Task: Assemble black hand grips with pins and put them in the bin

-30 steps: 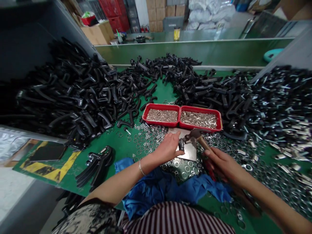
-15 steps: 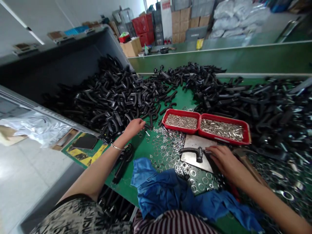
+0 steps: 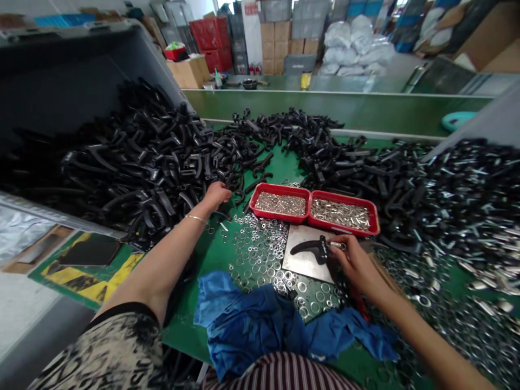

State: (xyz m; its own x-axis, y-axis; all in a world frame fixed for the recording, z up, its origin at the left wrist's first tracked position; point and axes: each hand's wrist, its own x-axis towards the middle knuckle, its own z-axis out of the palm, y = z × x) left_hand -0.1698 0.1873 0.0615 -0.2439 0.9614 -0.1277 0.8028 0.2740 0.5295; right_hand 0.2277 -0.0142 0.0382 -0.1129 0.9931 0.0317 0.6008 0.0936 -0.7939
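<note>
My left hand (image 3: 217, 196) is at the near edge of a heap of black curved handles (image 3: 174, 151), its fingers curled together. What they hold, if anything, is hidden. A dark curved piece lies just below that hand. My right hand (image 3: 354, 259) pinches a small ribbed metal piece, like a spring (image 3: 337, 245), at the right end of one black curved handle (image 3: 309, 248). That handle is over a flat metal plate (image 3: 298, 262), its curved arm pointing left. Whether the ribbed piece is joined to the handle I cannot tell.
Two red trays (image 3: 260, 210) with small metal parts stand behind the plate. Loose metal rings (image 3: 260, 249) lie to its left and front. A blue cloth (image 3: 252, 319) lies at the near edge. A grey bin (image 3: 150, 54) tips handles out at left; more metal parts (image 3: 459, 271) cover the right.
The view has turned right. The handle over the plate has tilted, and the ribbed metal piece now shows at my right fingers. My left hand remains by the heap, its fingers more curled.
</note>
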